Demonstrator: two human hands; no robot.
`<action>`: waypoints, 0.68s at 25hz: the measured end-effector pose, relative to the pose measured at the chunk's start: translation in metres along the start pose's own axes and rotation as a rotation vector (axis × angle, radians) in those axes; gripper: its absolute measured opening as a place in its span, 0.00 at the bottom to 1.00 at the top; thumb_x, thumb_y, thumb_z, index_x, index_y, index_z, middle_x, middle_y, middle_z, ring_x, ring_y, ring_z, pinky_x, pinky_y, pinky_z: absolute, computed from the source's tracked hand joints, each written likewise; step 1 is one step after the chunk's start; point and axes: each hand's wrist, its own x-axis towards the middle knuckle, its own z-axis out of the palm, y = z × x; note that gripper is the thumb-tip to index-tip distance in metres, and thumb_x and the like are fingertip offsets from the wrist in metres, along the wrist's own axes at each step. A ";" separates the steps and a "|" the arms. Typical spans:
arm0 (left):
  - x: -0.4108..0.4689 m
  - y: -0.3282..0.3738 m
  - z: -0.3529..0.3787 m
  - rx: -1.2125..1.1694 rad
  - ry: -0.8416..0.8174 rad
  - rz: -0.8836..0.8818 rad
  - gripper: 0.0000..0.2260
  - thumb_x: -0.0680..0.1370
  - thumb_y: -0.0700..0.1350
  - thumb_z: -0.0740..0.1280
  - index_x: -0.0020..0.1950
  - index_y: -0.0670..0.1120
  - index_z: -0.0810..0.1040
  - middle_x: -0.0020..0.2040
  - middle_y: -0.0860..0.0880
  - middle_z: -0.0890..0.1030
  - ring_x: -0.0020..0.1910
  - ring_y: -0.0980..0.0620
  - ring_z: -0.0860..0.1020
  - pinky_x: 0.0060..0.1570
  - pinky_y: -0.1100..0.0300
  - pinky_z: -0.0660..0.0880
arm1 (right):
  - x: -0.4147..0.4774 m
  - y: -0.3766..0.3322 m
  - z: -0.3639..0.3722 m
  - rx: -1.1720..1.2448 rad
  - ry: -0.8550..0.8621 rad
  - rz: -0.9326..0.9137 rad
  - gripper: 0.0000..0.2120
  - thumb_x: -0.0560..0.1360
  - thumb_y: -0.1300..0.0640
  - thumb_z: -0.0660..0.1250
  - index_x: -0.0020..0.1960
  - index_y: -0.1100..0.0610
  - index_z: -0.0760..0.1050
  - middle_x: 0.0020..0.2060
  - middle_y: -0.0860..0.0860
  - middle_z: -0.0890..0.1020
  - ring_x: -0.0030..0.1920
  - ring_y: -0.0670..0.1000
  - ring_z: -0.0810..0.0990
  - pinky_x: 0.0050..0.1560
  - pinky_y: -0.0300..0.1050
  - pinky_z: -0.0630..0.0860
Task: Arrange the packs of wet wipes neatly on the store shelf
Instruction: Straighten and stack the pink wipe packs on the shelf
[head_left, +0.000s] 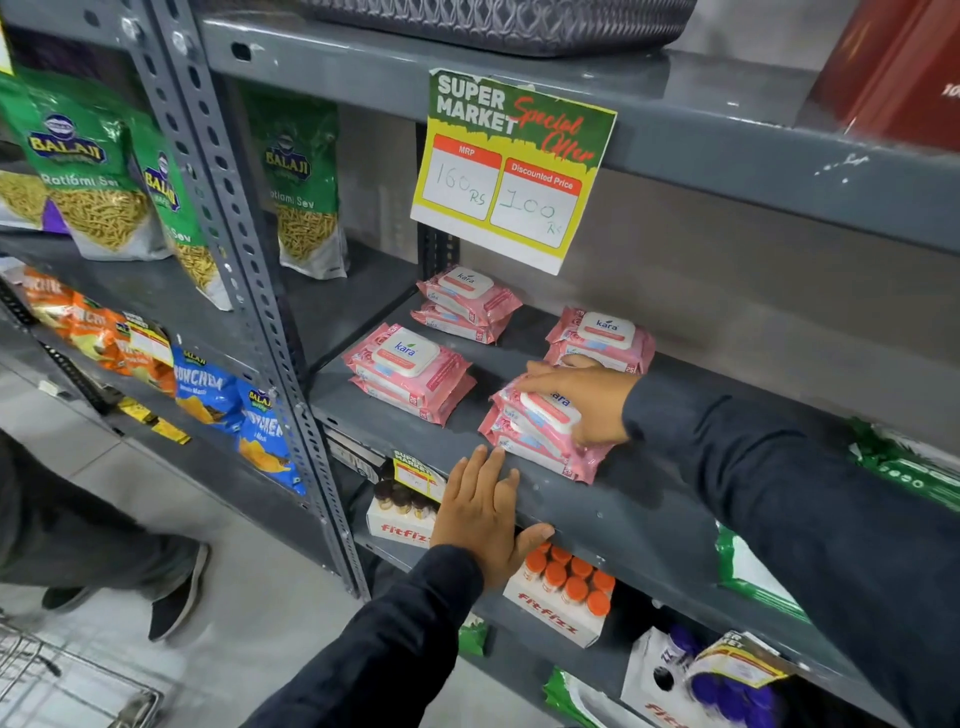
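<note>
Pink Kara wet-wipe packs lie in four small stacks on the grey shelf (613, 499). One stack (470, 304) sits at the back left, one (410, 371) at the front left, one (602, 338) at the back right. My right hand (587, 397) lies on top of the front right stack (535, 441), fingers wrapped over its uppermost pack, which sits a little askew. My left hand (485, 512) rests flat on the shelf's front edge with fingers spread, holding nothing.
A yellow and green special-offer sign (511, 171) hangs from the shelf above. Green Balaji snack bags (304, 187) stand to the left beyond the slotted upright (249, 249). Fitfizz bottle boxes (563, 597) sit on the shelf below. Another person's legs (104, 561) and a wire basket (72, 680) are at lower left.
</note>
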 end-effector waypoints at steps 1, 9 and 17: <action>0.000 0.000 0.000 0.001 -0.002 -0.002 0.35 0.75 0.68 0.53 0.64 0.39 0.73 0.69 0.37 0.70 0.70 0.37 0.64 0.69 0.44 0.53 | -0.002 -0.001 0.001 0.044 0.023 0.035 0.47 0.68 0.54 0.73 0.77 0.44 0.49 0.79 0.48 0.52 0.77 0.55 0.55 0.73 0.51 0.61; 0.000 -0.001 0.001 -0.032 0.009 0.007 0.35 0.75 0.68 0.55 0.63 0.39 0.73 0.68 0.37 0.70 0.70 0.37 0.63 0.69 0.42 0.56 | 0.007 -0.012 0.022 0.179 0.204 0.323 0.45 0.62 0.44 0.77 0.71 0.55 0.58 0.62 0.54 0.72 0.61 0.58 0.73 0.55 0.52 0.75; -0.001 0.000 -0.003 -0.024 -0.011 -0.002 0.35 0.76 0.69 0.52 0.64 0.40 0.73 0.69 0.38 0.70 0.71 0.38 0.63 0.69 0.43 0.54 | 0.011 -0.005 0.026 0.146 0.237 0.242 0.46 0.63 0.45 0.76 0.73 0.56 0.57 0.65 0.54 0.72 0.62 0.56 0.74 0.58 0.49 0.74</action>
